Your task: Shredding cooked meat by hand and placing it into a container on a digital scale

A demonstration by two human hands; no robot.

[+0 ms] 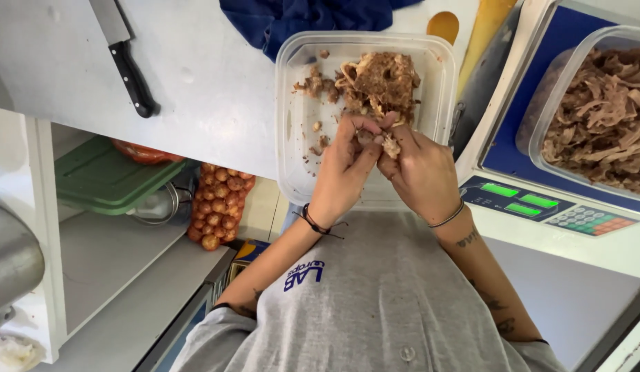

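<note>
I see a white counter (210,89) filling the far half of the view. On its right sits a scale (540,200) with a blue platform and green displays, carrying a clear tub (540,131) heaped with shredded brown meat (602,117). In the middle of the counter, at its near edge, stands a clear square container (299,138); a smaller mound of the same shreds (378,83) lies in its far right part, with loose crumbs scattered to the left. A blue cloth (299,17) lies just beyond the container. Below the counter on the left, a shelf (106,262) holds a green lid (103,176), and a net bag of small onions (220,203) hangs just to its right. A black-handled knife (123,58) lies on the far left of the counter, well apart from the container.

My left hand (347,172) and right hand (420,172) meet over the container's near part, fingertips touching. Both are pinched together on one small piece of meat (391,146), held between them just above the container's floor, near the mound. Each wrist wears a thin dark band.
</note>
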